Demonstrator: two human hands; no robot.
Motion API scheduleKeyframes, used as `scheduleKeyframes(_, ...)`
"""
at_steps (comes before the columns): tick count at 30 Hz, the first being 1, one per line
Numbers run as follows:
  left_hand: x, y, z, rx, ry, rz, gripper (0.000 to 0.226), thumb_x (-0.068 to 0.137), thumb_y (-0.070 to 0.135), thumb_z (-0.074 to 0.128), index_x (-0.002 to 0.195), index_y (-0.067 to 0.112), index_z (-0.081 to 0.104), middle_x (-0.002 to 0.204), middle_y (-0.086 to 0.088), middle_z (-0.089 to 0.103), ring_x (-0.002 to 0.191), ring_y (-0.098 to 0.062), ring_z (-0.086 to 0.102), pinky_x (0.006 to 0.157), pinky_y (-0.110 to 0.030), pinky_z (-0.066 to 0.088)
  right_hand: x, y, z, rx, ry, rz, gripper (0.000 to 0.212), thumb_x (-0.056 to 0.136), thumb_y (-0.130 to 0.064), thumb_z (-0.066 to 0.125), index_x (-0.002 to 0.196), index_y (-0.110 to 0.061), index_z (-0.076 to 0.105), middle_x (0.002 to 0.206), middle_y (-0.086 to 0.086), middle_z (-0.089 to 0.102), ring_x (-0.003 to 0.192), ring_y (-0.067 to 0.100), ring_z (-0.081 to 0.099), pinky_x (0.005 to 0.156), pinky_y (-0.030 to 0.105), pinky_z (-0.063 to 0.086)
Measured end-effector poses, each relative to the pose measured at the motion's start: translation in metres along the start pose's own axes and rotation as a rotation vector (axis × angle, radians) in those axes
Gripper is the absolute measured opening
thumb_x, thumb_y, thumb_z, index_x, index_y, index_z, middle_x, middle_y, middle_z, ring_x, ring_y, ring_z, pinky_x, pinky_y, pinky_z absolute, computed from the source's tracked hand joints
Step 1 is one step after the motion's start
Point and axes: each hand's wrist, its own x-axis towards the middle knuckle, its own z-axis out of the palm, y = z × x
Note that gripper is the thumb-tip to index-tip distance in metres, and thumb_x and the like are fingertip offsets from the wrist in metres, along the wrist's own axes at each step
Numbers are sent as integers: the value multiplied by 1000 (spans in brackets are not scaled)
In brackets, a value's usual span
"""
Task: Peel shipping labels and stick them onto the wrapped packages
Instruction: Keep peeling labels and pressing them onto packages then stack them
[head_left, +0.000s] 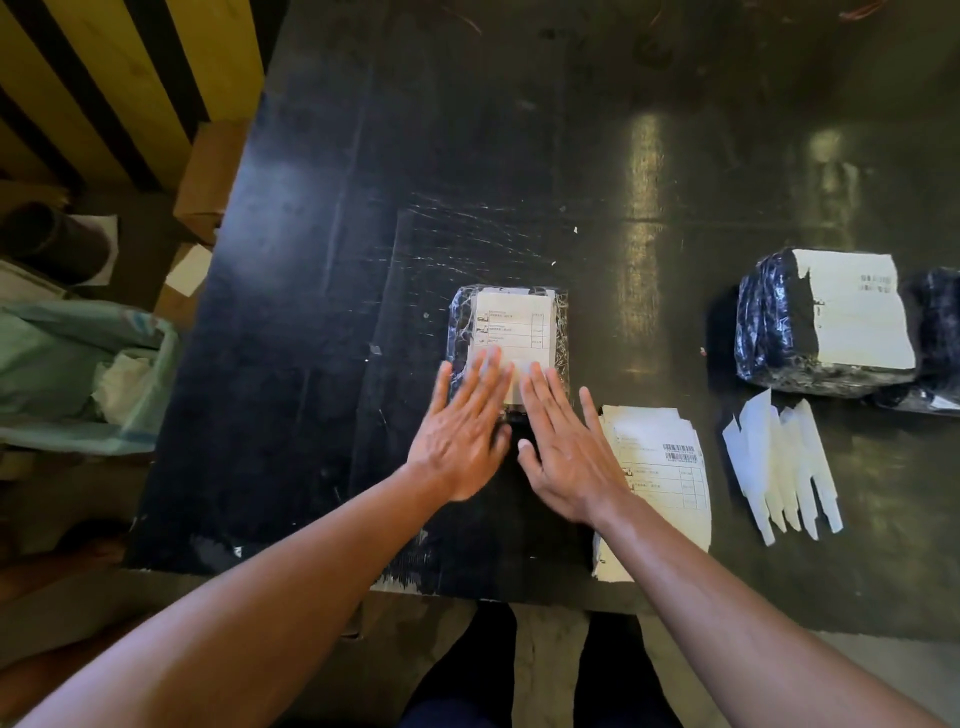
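Now both hands press flat on the label (511, 332) of the middle package (506, 343).

Left hand (457, 436) and right hand (566, 447) lie side by side, fingers straight, on the near end of the package, holding nothing. Just right of the package is the label stack (665, 467); further right lie backing strips (779, 467), and beyond them a labelled package (826, 322) on the table (311, 260).

Both bare arms reach forward, left hand (460, 434) and right hand (566, 447) side by side, palms down, fingers straight and spread.
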Motion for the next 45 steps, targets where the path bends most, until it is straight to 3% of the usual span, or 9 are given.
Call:
scheduleKeyframes(10,-54,-15,0,18,-122,-15,89,103,43,38,166,19,-19,172,0,-33,157,-16,-33,132,-50,-10,8,-2,4,-79,-36,26,80,104,-42,29,165,-23,-19,171,-7,-30,157,10,-27,129,56,-8)
scheduleKeyframes(14,-39,-9,-25,-25,-30,-15,85,99,43,50,169,14,11,177,-9,6,165,-22,-6,132,-44,-8,11,-8,3,-50,-50,61,83,104,-43,33,164,-21,-19,170,-6,-32,156,12,-29,129,57,-8)
scheduleKeyframes(24,-11,-2,-40,80,-69,-24,89,98,38,49,169,8,4,177,-7,7,164,-19,6,128,-42,-17,10,-5,1,-34,-30,53,81,103,-37,37,167,-22,-12,172,-8,-26,157,9,-26,128,60,-8)
scheduleKeyframes(31,10,-1,-61,19,54,-122,58,93,35,59,145,10,50,136,-4,54,133,-25,52,132,-44,14,11,-8,-5,-29,-64,62,84,105,-40,39,166,-20,-15,171,-7,-28,157,12,-27,128,59,-8)
scheduleKeyframes(33,18,5,-65,-27,65,-100,61,96,32,56,152,11,45,154,-6,47,146,-28,44,132,-41,17,11,-8,-4,-16,-68,62,85,105,-40,40,165,-20,-17,171,-5,-29,158,13,-27,128,60,-8)
scheduleKeyframes(35,20,14,-58,-31,-17,6,74,100,29,46,167,14,20,177,-6,11,164,-26,7,134,-44,5,12,-7,-3,-16,-70,59,83,107,-43,37,165,-21,-18,172,-4,-28,158,14,-27,128,61,-8)
scheduleKeyframes(37,20,14,-46,7,-126,44,77,104,32,33,168,18,-8,175,-2,-20,162,-18,-20,133,-48,-5,12,-7,-4,-10,-70,61,80,108,-45,34,165,-21,-17,171,-6,-27,157,12,-26,128,60,-10)
scheduleKeyframes(42,20,-9,-39,90,-139,15,78,93,47,-1,166,25,-18,171,7,-30,157,-8,-28,130,-49,-16,13,-5,-6,-19,-74,56,84,104,-37,39,165,-24,-18,170,-9,-31,157,9,-28,128,60,-10)
scheduleKeyframes(45,25,-11,-41,78,-115,-33,76,97,44,8,167,25,-15,173,7,-26,159,-9,-23,130,-49,-16,13,-4,-6,-13,-77,53,85,103,-36,39,165,-24,-17,170,-10,-32,156,8,-29,128,60,-10)
